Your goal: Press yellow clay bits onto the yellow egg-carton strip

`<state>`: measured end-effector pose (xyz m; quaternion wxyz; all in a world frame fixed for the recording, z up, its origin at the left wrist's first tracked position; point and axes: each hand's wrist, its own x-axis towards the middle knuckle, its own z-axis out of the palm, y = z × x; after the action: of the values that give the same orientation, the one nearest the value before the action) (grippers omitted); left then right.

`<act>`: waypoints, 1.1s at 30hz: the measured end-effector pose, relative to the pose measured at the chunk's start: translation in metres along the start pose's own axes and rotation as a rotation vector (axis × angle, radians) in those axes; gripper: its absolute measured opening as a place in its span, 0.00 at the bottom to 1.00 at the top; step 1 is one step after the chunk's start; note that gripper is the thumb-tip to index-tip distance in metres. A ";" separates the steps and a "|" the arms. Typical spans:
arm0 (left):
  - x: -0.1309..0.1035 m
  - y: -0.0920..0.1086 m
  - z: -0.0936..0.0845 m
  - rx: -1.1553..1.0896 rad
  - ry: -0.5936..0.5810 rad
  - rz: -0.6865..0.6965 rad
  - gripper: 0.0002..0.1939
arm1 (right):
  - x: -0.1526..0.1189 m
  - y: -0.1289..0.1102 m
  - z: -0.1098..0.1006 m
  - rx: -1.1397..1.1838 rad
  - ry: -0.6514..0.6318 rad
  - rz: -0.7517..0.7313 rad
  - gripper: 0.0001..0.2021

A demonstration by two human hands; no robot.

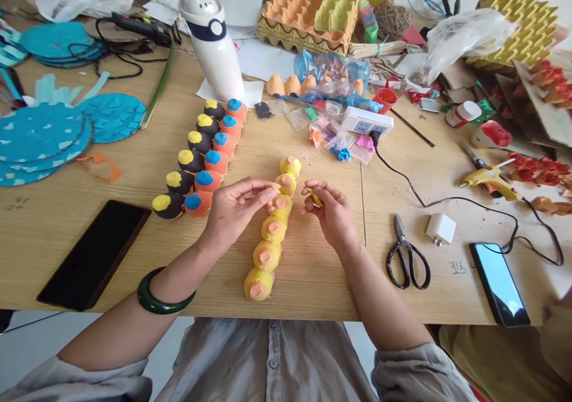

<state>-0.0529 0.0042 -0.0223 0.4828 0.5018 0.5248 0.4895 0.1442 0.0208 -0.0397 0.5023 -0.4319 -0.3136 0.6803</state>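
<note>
A row of yellow egg-carton cups [267,255] with orange patches on top runs down the table in front of me. Over its upper part, my left hand [243,202] pinches a small yellow piece [273,189] between thumb and fingers. Just right of the row, my right hand [328,211] has its fingers curled around a yellow lump [315,198]. Left of my hands stand two finished-looking rows: black cups [191,161] with yellow tops and orange cups [217,162] with blue tops.
Black scissors [407,259], a white charger [441,229] and a phone [499,284] lie right. A dark tablet [95,256] lies left. Behind are a white bottle [218,56], a power strip [367,121] and egg trays [304,15]. A glue gun [489,177] trails a cable.
</note>
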 end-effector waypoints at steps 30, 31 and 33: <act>0.022 -0.002 0.009 0.749 -0.090 1.023 0.12 | -0.001 -0.002 0.000 0.022 -0.222 0.180 0.19; 0.022 -0.002 0.009 0.748 -0.098 1.026 0.12 | -0.001 -0.002 0.000 0.021 -0.210 0.174 0.19; 0.021 -0.003 0.008 0.740 -0.122 1.010 0.12 | 0.000 -0.002 0.000 0.023 -0.174 0.165 0.20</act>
<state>-0.0460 0.0253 -0.0257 0.0158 0.8487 0.3292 0.4136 0.1451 0.0208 -0.0383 0.4204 -0.3896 -0.3117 0.7578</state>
